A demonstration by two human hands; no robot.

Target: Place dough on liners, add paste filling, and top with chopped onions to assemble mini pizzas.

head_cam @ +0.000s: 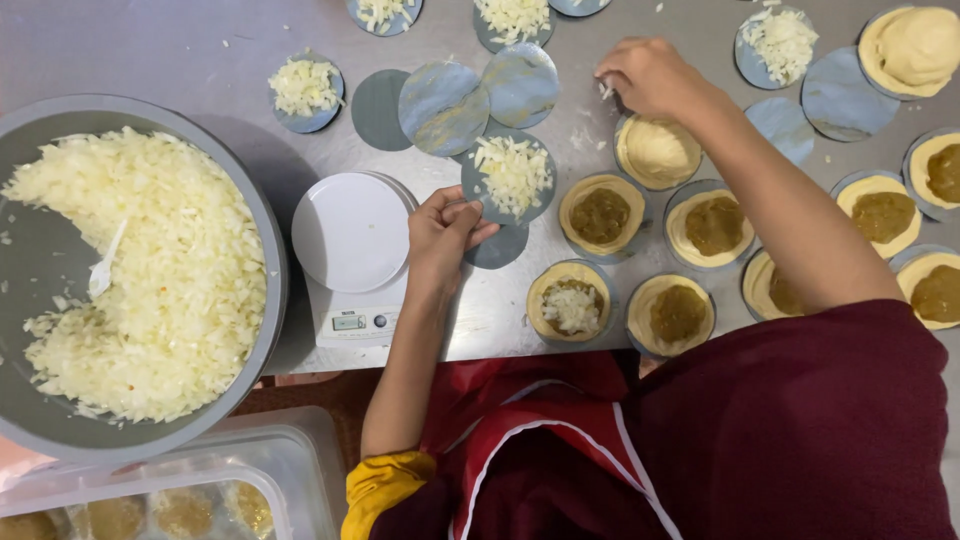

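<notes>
Looking down from the head camera, I am seeing the person's left hand pinching the near edge of a grey disc heaped with shredded white filling, fingers curled closed around its rim. Taking the white kitchen scale as the landmark, that disc is sitting just to the right of the scale's round platform, with the hand coming in between the two. The disc is round, so no long axis is showing; it is lying flat, resting partly over another bare disc beneath it.

The right hand is reaching farther away, well right of the scale and beyond it, fingertips pinched closed on a few white shreds above a plain dough round. That arm is stretching diagonally across rounds of dough topped with brown filling, while the left forearm is rising straight up from the table's near edge.

The left hand is clearly the nearer one to the loaded disc. One dough round with white shreds over its filling is lying right of the scale, near the table edge. Left of the scale, a big grey bowl of shredded filling is standing.
</notes>
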